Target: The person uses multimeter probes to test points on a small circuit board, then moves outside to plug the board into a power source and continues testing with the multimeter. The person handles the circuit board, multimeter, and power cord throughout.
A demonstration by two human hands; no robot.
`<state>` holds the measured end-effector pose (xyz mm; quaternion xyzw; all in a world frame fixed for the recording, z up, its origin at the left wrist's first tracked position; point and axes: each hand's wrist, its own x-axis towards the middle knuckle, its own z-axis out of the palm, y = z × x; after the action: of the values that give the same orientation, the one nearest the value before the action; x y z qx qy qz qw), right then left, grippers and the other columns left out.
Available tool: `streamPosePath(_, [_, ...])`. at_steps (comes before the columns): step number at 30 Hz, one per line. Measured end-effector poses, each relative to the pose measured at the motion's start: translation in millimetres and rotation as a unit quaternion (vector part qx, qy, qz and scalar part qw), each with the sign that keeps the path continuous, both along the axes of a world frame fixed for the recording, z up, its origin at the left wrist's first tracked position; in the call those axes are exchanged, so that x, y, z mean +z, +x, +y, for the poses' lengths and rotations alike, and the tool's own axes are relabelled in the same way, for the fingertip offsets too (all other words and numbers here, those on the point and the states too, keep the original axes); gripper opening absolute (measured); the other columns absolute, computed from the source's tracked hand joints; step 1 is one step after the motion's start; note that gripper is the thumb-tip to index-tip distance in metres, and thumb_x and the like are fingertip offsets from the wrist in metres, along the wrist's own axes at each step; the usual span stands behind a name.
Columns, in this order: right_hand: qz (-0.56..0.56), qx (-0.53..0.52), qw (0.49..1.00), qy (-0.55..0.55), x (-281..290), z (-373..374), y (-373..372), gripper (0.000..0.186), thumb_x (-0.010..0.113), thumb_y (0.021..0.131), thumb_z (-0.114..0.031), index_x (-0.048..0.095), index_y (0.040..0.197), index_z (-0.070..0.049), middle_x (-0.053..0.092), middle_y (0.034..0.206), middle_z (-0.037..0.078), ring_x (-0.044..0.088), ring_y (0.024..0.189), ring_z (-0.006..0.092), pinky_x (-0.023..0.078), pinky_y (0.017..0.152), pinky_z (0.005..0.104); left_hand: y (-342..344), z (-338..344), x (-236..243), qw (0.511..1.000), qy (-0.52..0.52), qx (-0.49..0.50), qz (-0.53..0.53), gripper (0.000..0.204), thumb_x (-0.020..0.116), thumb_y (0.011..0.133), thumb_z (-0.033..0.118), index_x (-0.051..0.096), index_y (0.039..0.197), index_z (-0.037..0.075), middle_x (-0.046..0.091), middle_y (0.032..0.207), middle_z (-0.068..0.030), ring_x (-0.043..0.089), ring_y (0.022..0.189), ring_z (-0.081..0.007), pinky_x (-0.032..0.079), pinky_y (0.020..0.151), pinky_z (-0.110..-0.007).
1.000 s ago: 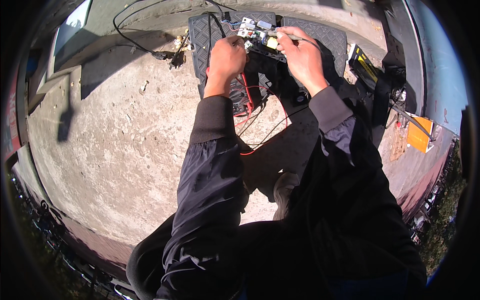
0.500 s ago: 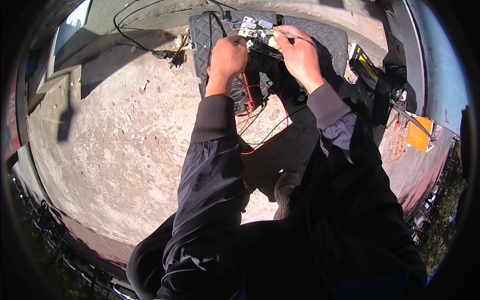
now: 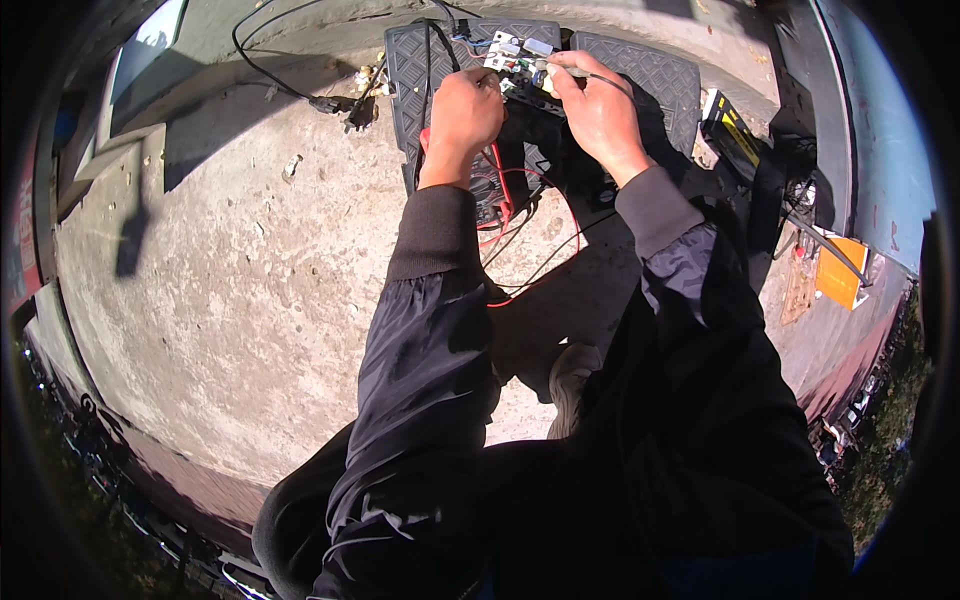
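Observation:
Both my hands work at a small white electrical part [image 3: 515, 58] with coloured wires, lying on a black ribbed rubber mat [image 3: 660, 75] at the top of the view. My left hand [image 3: 462, 110] is curled beside the part, its fingertips at the part's left edge. My right hand [image 3: 598, 108] pinches a thin grey tool or wire [image 3: 580, 72] whose tip meets the part. Red and black leads [image 3: 540, 235] loop down from under my hands across the concrete. What my left fingers grip is hidden.
Rough concrete floor [image 3: 220, 290] spreads to the left, with a black cable [image 3: 275, 75] and a plug near the mat. A yellow-and-black device [image 3: 728, 118] and an orange box [image 3: 838, 275] lie on the right. My shoe [image 3: 570, 375] sits below the leads.
Both hands have shifted slightly up toward the white part, and my right hand has closed in on it with the thin tool.

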<state>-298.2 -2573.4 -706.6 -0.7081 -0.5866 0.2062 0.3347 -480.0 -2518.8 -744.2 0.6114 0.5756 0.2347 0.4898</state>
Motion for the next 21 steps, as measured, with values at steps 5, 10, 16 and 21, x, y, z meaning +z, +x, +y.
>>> streamPosePath(5, [-0.001,-0.003,1.000,-0.007,1.2,0.7,-1.3,0.024,0.067,0.103,-0.023,0.072,0.119,-0.005,0.079,0.102,0.012,0.079,0.090,0.0218,0.059,0.081,0.0328,0.3,-1.3,2.8,1.000,-0.013,0.007,-0.011,0.032,0.060,0.099,0.023,0.077,0.115,0.002,0.075,0.102,-0.0283,0.072,0.102,-0.0445,0.055,0.092,-0.045])
streamPosePath(10, [-0.027,0.004,1.000,-0.003,2.9,1.4,-2.4,0.025,0.066,0.103,-0.023,0.073,0.118,-0.005,0.079,0.102,0.012,0.079,0.090,0.0236,0.059,0.082,0.0337,0.9,-0.7,-3.4,1.000,0.014,0.004,-0.006,0.031,0.059,0.101,0.024,0.076,0.114,0.001,0.073,0.093,-0.0221,0.069,0.088,-0.0350,0.054,0.082,-0.042])
streamPosePath(16, [-0.028,0.000,1.000,-0.010,6.7,2.5,-3.2,0.026,0.065,0.103,-0.025,0.073,0.118,-0.006,0.080,0.100,0.012,0.079,0.090,0.0233,0.058,0.083,0.0338,1.3,-1.4,-2.0,1.000,-0.007,0.009,-0.006,0.032,0.061,0.100,0.024,0.077,0.117,0.001,0.075,0.106,-0.0280,0.072,0.104,-0.0442,0.055,0.094,-0.046])
streamPosePath(21, [-0.025,0.000,1.000,-0.017,10.5,1.5,-3.5,0.027,0.064,0.103,-0.026,0.073,0.117,-0.006,0.080,0.099,0.012,0.079,0.090,0.0234,0.058,0.083,0.0336,0.9,-1.9,2.3,1.000,-0.010,0.009,-0.007,0.032,0.061,0.100,0.023,0.077,0.118,0.002,0.074,0.105,-0.0284,0.071,0.105,-0.0442,0.055,0.093,-0.046])
